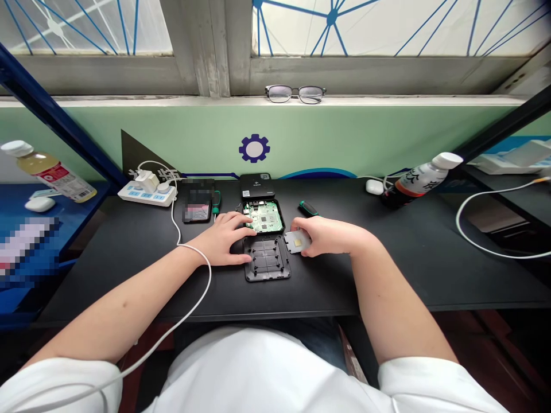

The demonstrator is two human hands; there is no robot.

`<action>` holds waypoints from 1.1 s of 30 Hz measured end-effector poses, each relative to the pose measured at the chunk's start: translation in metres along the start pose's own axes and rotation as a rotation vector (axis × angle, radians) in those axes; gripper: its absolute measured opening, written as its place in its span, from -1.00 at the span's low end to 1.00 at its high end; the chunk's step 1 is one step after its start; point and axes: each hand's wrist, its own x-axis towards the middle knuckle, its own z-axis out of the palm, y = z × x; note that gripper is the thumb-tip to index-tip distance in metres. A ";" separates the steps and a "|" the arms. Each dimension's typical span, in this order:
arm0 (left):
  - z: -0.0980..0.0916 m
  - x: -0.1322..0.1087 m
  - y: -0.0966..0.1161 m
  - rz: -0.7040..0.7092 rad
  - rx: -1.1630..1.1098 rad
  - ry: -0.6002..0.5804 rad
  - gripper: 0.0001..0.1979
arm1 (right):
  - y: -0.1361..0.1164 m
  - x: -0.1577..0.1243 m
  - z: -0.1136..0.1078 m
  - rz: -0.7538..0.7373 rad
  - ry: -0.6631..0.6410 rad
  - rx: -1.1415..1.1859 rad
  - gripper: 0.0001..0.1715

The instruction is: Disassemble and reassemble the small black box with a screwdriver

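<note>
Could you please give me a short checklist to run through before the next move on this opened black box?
1. Right hand grips the metal plate: ok, pinched by its edge.
2. Left hand steadies the work: ok, it rests at the black cover's left edge, fingertips by the circuit board.
3. Circuit board uncovered: ok.
4. Screwdriver within reach: ok, just behind the right hand.
5. White cable clear of the arms: not ok, it lies over the left wrist.
6. Screws accounted for: cannot tell, none visible.
</note>
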 end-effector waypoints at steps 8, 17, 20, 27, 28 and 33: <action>0.002 0.001 0.001 0.001 -0.020 0.025 -0.47 | -0.020 -0.002 0.005 -0.334 0.174 0.218 -0.59; 0.003 0.001 0.000 -0.021 -0.038 0.017 -0.47 | -0.058 0.011 0.036 -0.574 0.145 -0.044 -0.67; 0.003 0.001 0.001 -0.019 -0.038 0.015 -0.47 | -0.056 0.012 0.036 -0.553 0.148 -0.049 -0.67; 0.003 0.001 0.000 -0.003 -0.031 0.005 -0.45 | -0.057 0.011 0.035 -0.522 0.140 -0.069 -0.66; 0.003 0.001 0.000 -0.005 -0.027 -0.003 -0.44 | -0.058 0.010 0.035 -0.521 0.142 -0.077 -0.65; 0.003 0.001 -0.001 -0.017 -0.021 -0.023 -0.40 | -0.058 0.009 0.035 -0.507 0.139 -0.081 -0.70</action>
